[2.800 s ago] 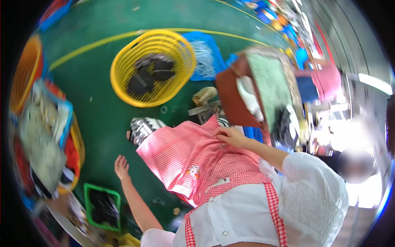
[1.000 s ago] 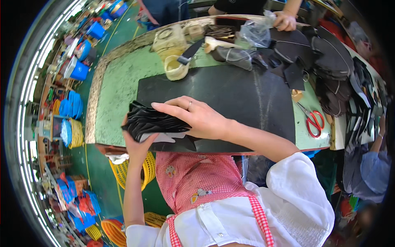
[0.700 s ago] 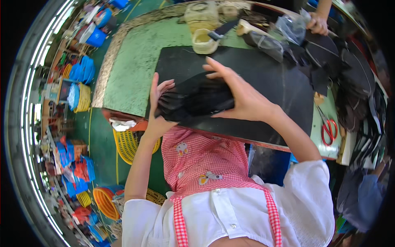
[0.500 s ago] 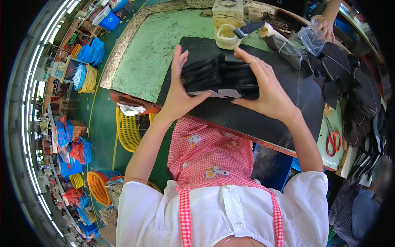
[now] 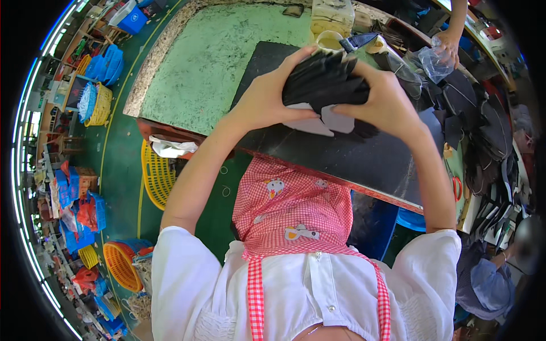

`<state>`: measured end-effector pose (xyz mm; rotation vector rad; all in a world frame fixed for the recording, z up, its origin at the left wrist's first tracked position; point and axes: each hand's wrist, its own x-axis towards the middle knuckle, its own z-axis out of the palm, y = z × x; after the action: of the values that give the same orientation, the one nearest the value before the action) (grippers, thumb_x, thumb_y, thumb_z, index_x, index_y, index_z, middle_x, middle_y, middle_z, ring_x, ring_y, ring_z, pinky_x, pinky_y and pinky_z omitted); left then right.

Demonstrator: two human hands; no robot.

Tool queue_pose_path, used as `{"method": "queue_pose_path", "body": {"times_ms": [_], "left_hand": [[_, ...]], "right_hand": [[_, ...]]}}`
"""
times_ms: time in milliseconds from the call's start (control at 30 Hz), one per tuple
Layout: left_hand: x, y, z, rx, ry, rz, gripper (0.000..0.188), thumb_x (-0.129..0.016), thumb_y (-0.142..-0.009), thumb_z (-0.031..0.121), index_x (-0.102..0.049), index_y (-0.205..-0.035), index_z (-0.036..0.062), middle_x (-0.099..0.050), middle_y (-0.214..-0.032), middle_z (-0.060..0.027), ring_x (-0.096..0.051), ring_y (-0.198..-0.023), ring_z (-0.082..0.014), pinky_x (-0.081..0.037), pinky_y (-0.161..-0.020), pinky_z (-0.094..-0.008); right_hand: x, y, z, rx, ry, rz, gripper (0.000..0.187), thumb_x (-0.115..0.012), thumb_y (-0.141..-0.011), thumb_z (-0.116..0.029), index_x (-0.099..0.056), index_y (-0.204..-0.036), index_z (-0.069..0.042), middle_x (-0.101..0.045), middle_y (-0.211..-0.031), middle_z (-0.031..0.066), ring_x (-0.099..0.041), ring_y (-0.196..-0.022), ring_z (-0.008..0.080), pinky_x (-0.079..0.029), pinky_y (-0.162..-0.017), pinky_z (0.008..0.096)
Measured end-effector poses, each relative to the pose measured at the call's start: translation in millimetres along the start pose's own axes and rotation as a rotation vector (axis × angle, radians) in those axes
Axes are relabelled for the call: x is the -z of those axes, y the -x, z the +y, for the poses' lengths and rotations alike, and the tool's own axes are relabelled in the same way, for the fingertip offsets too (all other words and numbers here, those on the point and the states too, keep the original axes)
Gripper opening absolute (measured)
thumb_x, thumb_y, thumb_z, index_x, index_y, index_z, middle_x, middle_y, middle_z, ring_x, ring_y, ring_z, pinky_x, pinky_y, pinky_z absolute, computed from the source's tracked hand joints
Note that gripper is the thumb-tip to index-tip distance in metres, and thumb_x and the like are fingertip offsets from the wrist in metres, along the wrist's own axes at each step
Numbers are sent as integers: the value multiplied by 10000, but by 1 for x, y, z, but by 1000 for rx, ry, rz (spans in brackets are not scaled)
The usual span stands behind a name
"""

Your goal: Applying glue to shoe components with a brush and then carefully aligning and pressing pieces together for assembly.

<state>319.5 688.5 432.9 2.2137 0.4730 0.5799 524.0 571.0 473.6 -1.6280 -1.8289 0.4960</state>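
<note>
Between my two hands I grip a thick stack of black cut pieces (image 5: 324, 79), their upper edges fanned out. Pale grey faces show on the near side of the stack, under my thumbs. My left hand (image 5: 273, 94) wraps its left end, thumb pressed on a grey piece. At the other end my right hand (image 5: 387, 96) closes round the stack in the same way. The bundle is held over a black board (image 5: 364, 159) lying on the green worktable (image 5: 193, 62). What the pieces are for cannot be made out.
A glue-stained pale block (image 5: 331, 18) and a cup (image 5: 330, 40) stand beyond the stack. To the right lie dark pieces (image 5: 489, 125) and red-handled scissors (image 5: 456, 187). Another person's hand (image 5: 448, 48) touches a clear plastic bag (image 5: 429, 62). A yellow basket (image 5: 156, 176) sits below the table's left corner.
Both hands have closed in from spread fingers onto the stack. The stack has tilted and fanned, showing more of its grey faces. The other person's hand stays by the plastic bag.
</note>
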Motion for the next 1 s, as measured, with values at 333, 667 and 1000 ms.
{"method": "queue_pose_path", "body": {"times_ms": [333,667,1000], "left_hand": [[82,-37,-47,290,152,-604,1000,-835,-634,290,-303,-1436,20,-514,-1305,-131,-503,-1168,-196,-392,-998,-307],[84,-37,-98,453,131,-533,897,-781,-693,307,-329,-1446,126,-500,-1327,-90,-468,-1212,-189,-388,-1012,-348],[45,24,-61,18,-588,-115,580,-610,-829,279,-455,-1357,96,-429,-1396,-132,-417,-1262,-350,-333,-1040,-438]], "right_hand": [[8,-3,42,-629,-702,-110,537,-562,-908,-413,-532,-1226,18,-607,-1121,96,-618,-849,163,-542,-708,283],[13,-67,190,-737,-1109,283,301,-623,-902,-329,-569,-975,-42,-622,-912,60,-555,-641,94,-459,-552,203],[-10,-77,113,41,343,358,173,-689,-820,-128,-546,-850,-35,-557,-690,49,-539,-585,94,-415,-526,265]]}}
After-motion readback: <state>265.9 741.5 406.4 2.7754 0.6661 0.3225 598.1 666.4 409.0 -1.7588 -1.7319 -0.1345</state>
